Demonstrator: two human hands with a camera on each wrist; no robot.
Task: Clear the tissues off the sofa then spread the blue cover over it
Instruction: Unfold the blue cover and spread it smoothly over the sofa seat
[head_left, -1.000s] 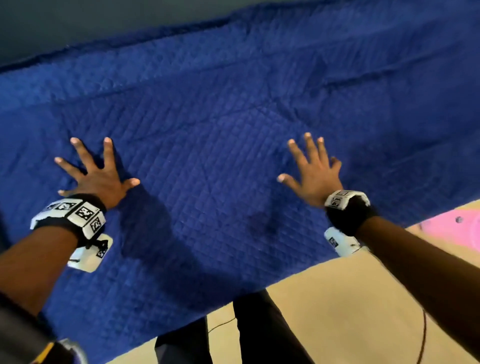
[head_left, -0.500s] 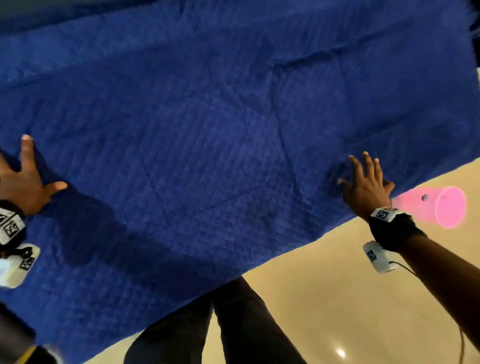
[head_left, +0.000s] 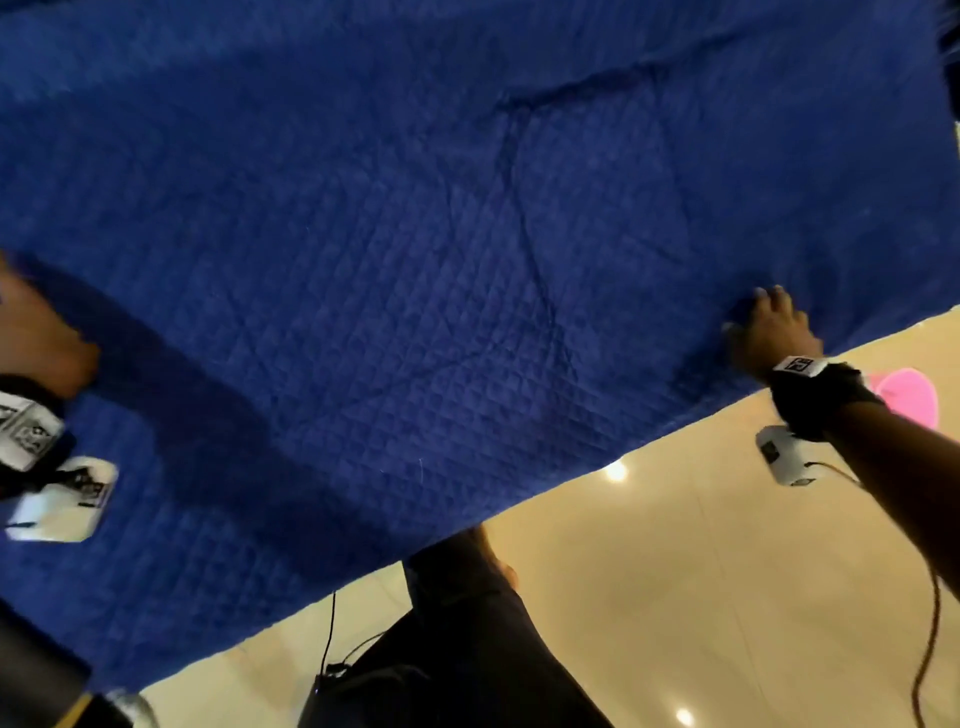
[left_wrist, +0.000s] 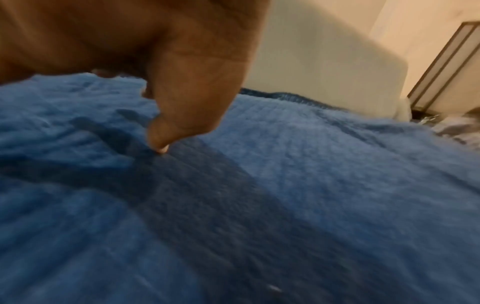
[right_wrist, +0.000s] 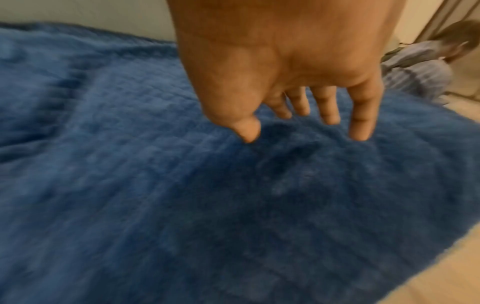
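The quilted blue cover (head_left: 415, 260) lies spread across the sofa and fills most of the head view; the sofa itself is hidden under it. My left hand (head_left: 41, 332) presses flat on the cover at the far left edge of the head view, its thumb (left_wrist: 166, 131) touching the fabric (left_wrist: 311, 185). My right hand (head_left: 769, 327) rests with straight fingers (right_wrist: 361, 123) on the cover (right_wrist: 182, 185) near its right front edge. No tissues show in any view.
Beige floor (head_left: 675, 597) runs along the cover's front edge, with my dark trouser legs (head_left: 467, 623) on it. A pink cup (head_left: 909, 395) lies on the floor behind my right wrist. A seated person (right_wrist: 420, 67) is at the far right, and a pale wall (left_wrist: 324, 61) stands behind the sofa.
Both hands have slid outward across the cover, the left to the far left and the right toward the right front edge. The fabric looks flatter between them.
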